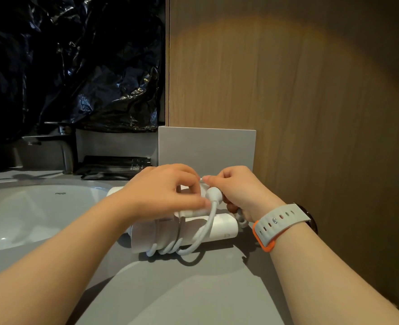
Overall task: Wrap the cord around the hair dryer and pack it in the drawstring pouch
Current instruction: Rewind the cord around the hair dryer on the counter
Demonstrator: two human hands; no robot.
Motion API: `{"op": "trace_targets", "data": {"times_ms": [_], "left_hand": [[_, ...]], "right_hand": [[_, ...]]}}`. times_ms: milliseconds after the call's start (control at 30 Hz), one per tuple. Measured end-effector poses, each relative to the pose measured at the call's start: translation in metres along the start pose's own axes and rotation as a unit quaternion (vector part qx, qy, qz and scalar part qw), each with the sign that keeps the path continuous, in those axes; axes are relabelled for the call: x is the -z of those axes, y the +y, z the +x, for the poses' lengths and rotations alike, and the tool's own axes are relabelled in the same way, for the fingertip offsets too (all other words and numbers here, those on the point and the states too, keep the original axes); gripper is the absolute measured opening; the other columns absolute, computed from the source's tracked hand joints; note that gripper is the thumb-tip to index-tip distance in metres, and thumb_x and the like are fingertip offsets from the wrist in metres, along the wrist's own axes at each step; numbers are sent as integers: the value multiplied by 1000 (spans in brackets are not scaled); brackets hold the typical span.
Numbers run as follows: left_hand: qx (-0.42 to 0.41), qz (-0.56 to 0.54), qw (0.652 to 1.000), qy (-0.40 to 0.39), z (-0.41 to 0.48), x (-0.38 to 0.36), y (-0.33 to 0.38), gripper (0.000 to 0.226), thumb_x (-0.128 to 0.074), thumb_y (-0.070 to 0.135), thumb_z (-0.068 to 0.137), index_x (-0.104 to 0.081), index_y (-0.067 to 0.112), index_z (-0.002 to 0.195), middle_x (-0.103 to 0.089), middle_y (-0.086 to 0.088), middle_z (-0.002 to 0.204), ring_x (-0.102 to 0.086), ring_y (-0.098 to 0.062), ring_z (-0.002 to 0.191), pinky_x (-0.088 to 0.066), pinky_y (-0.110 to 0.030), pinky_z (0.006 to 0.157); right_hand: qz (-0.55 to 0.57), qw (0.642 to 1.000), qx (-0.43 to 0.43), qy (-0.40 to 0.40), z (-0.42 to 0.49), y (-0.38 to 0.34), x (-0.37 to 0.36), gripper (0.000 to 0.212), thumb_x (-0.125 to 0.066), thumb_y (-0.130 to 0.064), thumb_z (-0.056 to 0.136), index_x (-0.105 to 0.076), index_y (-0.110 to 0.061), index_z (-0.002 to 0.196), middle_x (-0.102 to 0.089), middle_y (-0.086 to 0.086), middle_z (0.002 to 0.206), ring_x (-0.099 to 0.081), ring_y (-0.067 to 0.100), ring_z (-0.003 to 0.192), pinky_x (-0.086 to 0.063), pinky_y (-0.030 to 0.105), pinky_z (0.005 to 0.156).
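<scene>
A white hair dryer (222,227) lies on its side on the grey counter (193,289), just right of the sink. Several turns of its white cord (170,248) are wound around the body, and a loose loop runs up to the white plug (213,194). My left hand (163,191) hovers over the dryer, fingers pinching the cord near the plug. My right hand (238,191), with a watch on its wrist, pinches the thin cord end beside the plug. No drawstring pouch can be told apart in view.
A white sink (37,212) with a chrome faucet (65,146) sits at the left. Dark flat packets (116,167) lie behind the dryer, next to a grey upright panel (208,148). A wooden wall (311,113) closes the right; black plastic sheeting (72,62) hangs at the back left.
</scene>
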State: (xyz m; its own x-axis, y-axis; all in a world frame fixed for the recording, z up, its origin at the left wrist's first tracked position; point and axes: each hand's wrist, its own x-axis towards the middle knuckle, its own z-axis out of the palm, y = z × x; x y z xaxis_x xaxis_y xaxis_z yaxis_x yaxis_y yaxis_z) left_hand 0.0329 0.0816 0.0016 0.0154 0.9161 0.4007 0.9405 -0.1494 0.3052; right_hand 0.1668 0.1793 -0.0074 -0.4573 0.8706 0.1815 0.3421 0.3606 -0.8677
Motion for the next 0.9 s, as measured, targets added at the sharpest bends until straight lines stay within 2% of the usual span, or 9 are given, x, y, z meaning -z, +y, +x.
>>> {"op": "trace_targets", "data": {"times_ms": [67, 133, 200, 300, 433, 533, 700, 800, 900], "left_hand": [[8, -32, 999, -15, -2, 2, 3, 60, -37, 78, 51, -68, 32, 72, -58, 22, 110, -50, 8, 93, -41, -30, 87], [5, 20, 999, -28, -3, 0, 6, 63, -37, 84, 45, -67, 35, 71, -52, 28, 111, -46, 14, 92, -36, -28, 84], [2, 34, 999, -27, -3, -5, 11, 56, -45, 82, 44, -65, 36, 69, -49, 30, 110, -43, 18, 87, -33, -26, 79], [17, -18, 1000, 8, 0, -7, 13, 29, -57, 58, 58, -62, 30, 61, -56, 25, 106, -46, 15, 73, -38, -28, 72], [23, -23, 999, 42, 3, -6, 8, 18, -65, 37, 80, -67, 24, 68, -61, 13, 103, -51, 4, 75, -46, -30, 75], [24, -21, 999, 36, 3, -7, 8, 20, -66, 39, 81, -69, 24, 69, -61, 12, 101, -56, -4, 87, -47, -36, 83], [25, -1, 999, 21, 4, -8, 10, 24, -65, 45, 80, -65, 26, 65, -59, 12, 99, -54, -6, 89, -48, -38, 84], [17, 5, 1000, 7, 4, -8, 10, 24, -65, 46, 79, -63, 29, 62, -58, 14, 98, -51, -2, 82, -47, -33, 80], [9, -18, 1000, -5, 3, -6, 8, 22, -67, 42, 79, -66, 28, 63, -58, 16, 98, -50, 6, 79, -41, -20, 71]], "right_hand": [[-12, 1000, 0, 1, 0, -1, 0, 34, -62, -33, 88, -45, -11, 69, -37, 5, 56, -31, 15, 42, -28, 19, 37], [-24, 1000, -3, 0, -1, -2, 0, 34, -61, -35, 88, -46, -11, 70, -39, 5, 56, -33, 16, 44, -32, 22, 40], [-30, 1000, -7, -2, -1, -2, 0, 36, -60, -36, 88, -45, -12, 67, -39, 4, 55, -34, 16, 43, -33, 22, 40], [-4, 1000, -24, -3, -1, -1, 2, 35, -60, -32, 89, -45, -12, 64, -38, 4, 53, -31, 15, 39, -28, 19, 38], [42, 997, -55, -14, -1, -4, 8, 15, -51, -11, 86, -55, -6, 72, -42, 8, 57, -34, 16, 42, -31, 23, 43], [41, 997, -62, -35, -4, -5, 15, 13, -53, -9, 84, -62, -2, 78, -50, 11, 64, -43, 18, 49, -39, 22, 44], [-1, 998, -37, -48, -8, -5, 20, 16, -57, -13, 88, -70, -3, 88, -57, 9, 71, -51, 15, 54, -48, 22, 46], [22, 995, -64, -68, -7, -5, 23, 18, -56, -14, 88, -69, -3, 95, -61, 11, 78, -55, 15, 53, -52, 24, 50], [71, 988, -95, -98, -7, -2, 26, 22, -54, -11, 86, -65, 4, 99, -58, 12, 73, -53, 17, 49, -51, 25, 50]]}}
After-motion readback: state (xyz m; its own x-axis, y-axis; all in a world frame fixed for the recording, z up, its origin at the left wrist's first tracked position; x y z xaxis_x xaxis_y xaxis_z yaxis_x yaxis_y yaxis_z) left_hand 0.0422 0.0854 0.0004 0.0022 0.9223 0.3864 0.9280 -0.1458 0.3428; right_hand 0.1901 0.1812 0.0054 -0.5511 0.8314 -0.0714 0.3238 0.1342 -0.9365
